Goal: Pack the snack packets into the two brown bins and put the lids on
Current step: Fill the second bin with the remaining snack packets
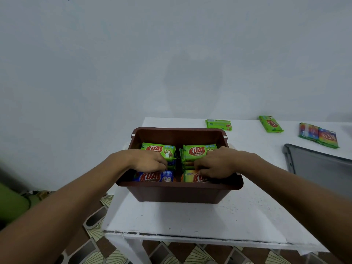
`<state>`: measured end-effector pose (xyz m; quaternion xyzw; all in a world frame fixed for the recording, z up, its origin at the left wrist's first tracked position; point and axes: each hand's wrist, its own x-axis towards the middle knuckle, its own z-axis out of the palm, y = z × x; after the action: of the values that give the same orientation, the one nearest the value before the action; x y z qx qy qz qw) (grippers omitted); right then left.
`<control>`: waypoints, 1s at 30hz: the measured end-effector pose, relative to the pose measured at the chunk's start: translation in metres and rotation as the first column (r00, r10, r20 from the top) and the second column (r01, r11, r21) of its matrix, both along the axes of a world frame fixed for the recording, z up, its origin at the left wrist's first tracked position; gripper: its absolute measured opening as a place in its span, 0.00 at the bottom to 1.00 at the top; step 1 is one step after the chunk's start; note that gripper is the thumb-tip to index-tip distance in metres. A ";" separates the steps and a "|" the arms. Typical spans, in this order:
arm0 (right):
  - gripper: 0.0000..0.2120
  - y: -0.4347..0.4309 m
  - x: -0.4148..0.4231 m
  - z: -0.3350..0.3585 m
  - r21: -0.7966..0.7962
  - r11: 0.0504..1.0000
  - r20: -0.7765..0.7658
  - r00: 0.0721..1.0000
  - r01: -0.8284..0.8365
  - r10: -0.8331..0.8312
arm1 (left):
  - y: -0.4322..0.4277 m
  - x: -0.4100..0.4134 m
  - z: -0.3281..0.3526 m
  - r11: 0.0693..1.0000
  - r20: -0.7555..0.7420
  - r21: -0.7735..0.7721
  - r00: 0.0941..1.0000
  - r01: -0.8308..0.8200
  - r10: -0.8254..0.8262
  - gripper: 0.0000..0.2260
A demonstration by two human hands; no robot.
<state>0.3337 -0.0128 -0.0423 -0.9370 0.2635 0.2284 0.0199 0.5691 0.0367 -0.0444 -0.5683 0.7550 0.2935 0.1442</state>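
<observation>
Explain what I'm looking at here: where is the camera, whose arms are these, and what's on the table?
There is no machine here. These are a person's bare arms, filmed by one wide-angle camera worn on their head and looking down. The left hand curls its fingers on a blue packet. The right hand does the same on an orange packet. Both packets are inside the brown bin, in front of the packed green packets. The bin stands on a white table. At the back right lie two loose green packets and a multicoloured packet, near a grey panel, perhaps a lid.
</observation>
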 end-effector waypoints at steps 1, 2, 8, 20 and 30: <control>0.16 0.000 0.000 0.000 0.006 1.000 -0.005 1.000 0.002 -0.002 | 0.000 0.000 0.000 1.000 -0.004 -0.006 1.000 0.003 -0.003 0.15; 0.16 -0.001 -0.001 0.000 0.010 1.000 -0.006 1.000 0.000 0.000 | 0.000 0.000 -0.001 1.000 -0.009 -0.013 1.000 0.006 -0.006 0.15; 0.14 -0.001 -0.003 -0.003 -0.019 1.000 0.041 0.999 0.016 -0.016 | -0.001 0.002 -0.004 0.999 -0.039 -0.042 0.999 0.029 -0.030 0.10; 0.20 -0.006 -0.001 -0.016 -0.239 0.953 0.371 0.924 0.188 -0.089 | -0.027 0.010 -0.017 0.829 0.158 -0.537 0.984 0.156 -0.083 0.18; 0.15 -0.012 0.003 -0.018 -0.224 0.943 0.468 0.876 0.245 -0.116 | -0.025 0.010 -0.016 0.811 0.241 -0.571 0.970 0.127 0.018 0.24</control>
<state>0.3362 -0.0247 -0.0600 -0.9287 0.3680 -0.0355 -0.0297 0.5788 0.0113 -0.0603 -0.5937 0.8020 -0.0252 0.0603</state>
